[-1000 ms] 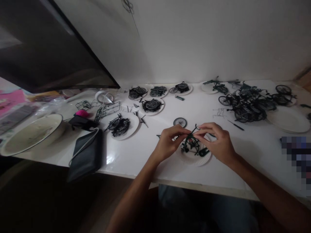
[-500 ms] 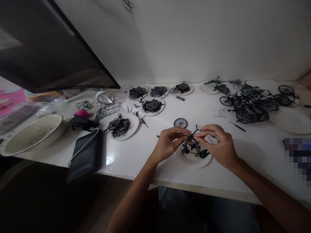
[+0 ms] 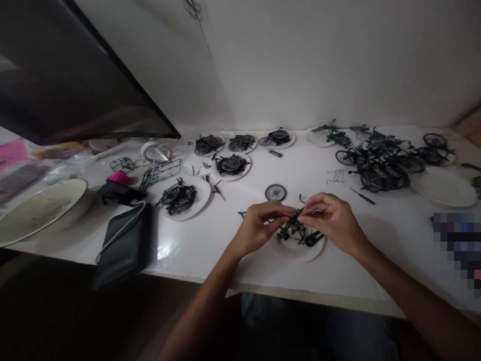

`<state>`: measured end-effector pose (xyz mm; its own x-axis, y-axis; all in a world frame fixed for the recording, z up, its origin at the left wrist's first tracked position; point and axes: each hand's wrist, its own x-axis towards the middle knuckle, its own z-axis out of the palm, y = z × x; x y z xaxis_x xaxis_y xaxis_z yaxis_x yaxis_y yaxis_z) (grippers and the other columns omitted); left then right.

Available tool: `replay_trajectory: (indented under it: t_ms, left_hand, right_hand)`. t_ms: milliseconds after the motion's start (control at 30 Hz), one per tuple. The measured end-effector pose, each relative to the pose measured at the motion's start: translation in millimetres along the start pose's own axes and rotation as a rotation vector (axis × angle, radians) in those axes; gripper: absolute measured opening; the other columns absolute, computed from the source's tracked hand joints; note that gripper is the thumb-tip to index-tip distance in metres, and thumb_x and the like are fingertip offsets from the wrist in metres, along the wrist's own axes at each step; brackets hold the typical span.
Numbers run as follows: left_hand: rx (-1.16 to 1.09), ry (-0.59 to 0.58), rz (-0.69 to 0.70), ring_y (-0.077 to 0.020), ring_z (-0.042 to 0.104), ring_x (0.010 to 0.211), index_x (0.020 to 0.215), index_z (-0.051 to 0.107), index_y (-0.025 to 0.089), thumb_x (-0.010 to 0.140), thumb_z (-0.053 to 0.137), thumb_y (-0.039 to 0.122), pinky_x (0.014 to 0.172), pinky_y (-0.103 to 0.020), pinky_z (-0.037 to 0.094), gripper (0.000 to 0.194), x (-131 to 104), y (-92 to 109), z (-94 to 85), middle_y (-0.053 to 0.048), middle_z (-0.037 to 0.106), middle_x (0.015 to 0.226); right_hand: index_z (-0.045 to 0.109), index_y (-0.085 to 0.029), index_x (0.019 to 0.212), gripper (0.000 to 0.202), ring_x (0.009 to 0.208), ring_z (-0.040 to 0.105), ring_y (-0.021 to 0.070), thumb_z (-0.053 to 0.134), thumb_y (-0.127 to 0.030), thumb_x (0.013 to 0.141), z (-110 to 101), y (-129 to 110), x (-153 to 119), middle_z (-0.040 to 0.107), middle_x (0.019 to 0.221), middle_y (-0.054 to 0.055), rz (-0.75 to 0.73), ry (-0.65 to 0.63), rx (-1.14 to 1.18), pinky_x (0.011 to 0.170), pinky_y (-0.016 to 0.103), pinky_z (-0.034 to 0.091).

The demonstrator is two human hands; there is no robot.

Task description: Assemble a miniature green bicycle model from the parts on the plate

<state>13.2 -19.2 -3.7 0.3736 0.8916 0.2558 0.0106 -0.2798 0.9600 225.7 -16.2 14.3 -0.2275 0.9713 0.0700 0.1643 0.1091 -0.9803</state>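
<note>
1. My left hand (image 3: 262, 225) pinched the dark green frame piece (image 3: 295, 220) above the paper plate (image 3: 298, 254).
2. My right hand (image 3: 330, 220) had its fingertips closed on it too.

Left hand (image 3: 263, 226) and right hand (image 3: 332, 220): bare, slim tapering fingers, narrow bare wrists. Nails too small to make out. Left forearm (image 3: 210, 293), toward 7 o'clock, and right forearm (image 3: 406, 287), toward 4 o'clock: both bare as far as the picture edge, slender, smooth outline, widening away from the wrist. Clothing (image 3: 267, 321) over the lap, 5 to 6 o'clock: dull blue-grey cloth, lighter patches fading into near black. Type of garment, seams and any print: too dark to tell.
</note>
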Motion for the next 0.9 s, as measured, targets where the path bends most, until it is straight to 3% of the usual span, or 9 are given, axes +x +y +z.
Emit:
replay_trajectory:
  t_ms: [133,300,633,900]
  left_hand:
    - [-0.007,-0.054,-0.021,-0.0187,0.071,0.086,0.107,0.077,0.016,0.092,0.068,0.023,0.074,-0.029,0.061,0.018,0,0,1.5,-0.01,0.071,0.095]
    - [-0.046,-0.083,-0.06,-0.018,0.071,0.084,0.104,0.075,0.016,0.091,0.068,0.022,0.076,-0.03,0.061,0.015,0,-3,4.0,-0.009,0.07,0.094]
    - [0.019,-0.091,-0.075,-0.0173,0.07,0.092,0.103,0.071,0.016,0.092,0.067,0.018,0.082,-0.028,0.061,0.012,0,11,1.9,-0.009,0.072,0.103]
    - [-0.008,0.012,-0.046,-0.016,0.071,0.084,0.099,0.072,0.015,0.089,0.071,0.023,0.073,-0.025,0.061,0.013,2,4,-0.9,-0.009,0.075,0.096]
  right_hand:
    - [0.065,-0.019,0.088,0.03,0.072,0.074,0.0196,0.084,-0.031,0.068,-5,3,5,0.074,0.078,0.003,0.157,-0.075,0.078,0.062,0.028,0.057]
    - [0.064,-0.019,0.088,0.031,0.064,0.07,0.0166,0.084,-0.029,0.067,-8,3,6,0.073,0.072,0.002,0.23,-0.121,0.096,0.054,0.025,0.052]
    - [0.068,-0.019,0.086,0.027,0.071,0.072,0.0175,0.085,-0.026,0.065,-8,-1,7,0.074,0.077,0.002,0.189,-0.111,0.127,0.062,0.028,0.057]
    - [0.068,-0.018,0.102,0.029,0.069,0.071,0.0172,0.076,-0.034,0.079,-18,-5,9,0.075,0.076,0.004,0.106,-0.048,0.082,0.063,0.029,0.056]
